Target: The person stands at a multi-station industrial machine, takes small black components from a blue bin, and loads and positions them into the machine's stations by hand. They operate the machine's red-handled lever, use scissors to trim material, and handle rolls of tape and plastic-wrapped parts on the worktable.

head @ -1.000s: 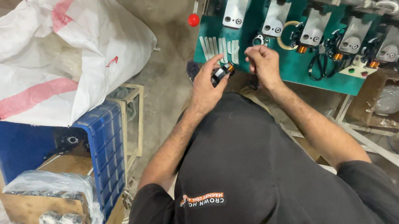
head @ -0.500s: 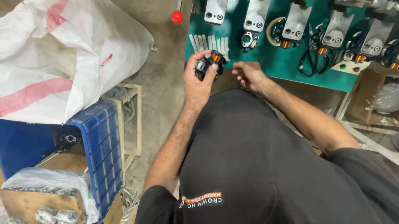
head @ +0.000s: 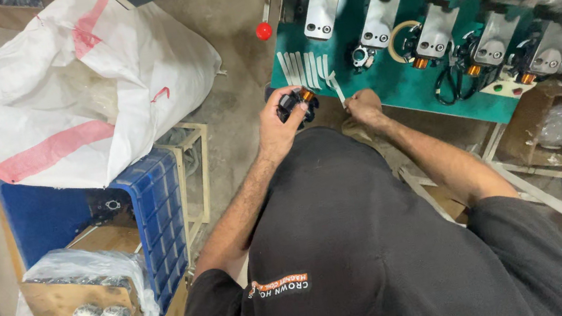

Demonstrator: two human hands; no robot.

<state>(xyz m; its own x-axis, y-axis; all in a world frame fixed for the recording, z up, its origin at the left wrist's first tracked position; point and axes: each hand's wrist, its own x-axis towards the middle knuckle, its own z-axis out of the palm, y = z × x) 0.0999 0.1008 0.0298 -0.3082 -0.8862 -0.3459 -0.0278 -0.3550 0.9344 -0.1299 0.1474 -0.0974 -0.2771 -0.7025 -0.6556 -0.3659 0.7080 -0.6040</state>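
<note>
A worker's left hand (head: 278, 122) grips a small black coil part with copper winding (head: 298, 102), fingers curled around it, just in front of the near edge of the green machine table (head: 390, 84). The right hand (head: 363, 104) is closed in a pinch on a thin white strip (head: 334, 87) at that same edge, close beside the left. More white strips (head: 304, 68) lie fanned on the table just beyond the hands. Farther back on the table stands a row of grey metal winding heads (head: 435, 32), with a red knob (head: 264, 30) off the table's left corner. Well left of the table, a white sack with a red stripe (head: 70, 86) rests on a blue crate (head: 152, 201).
</note>
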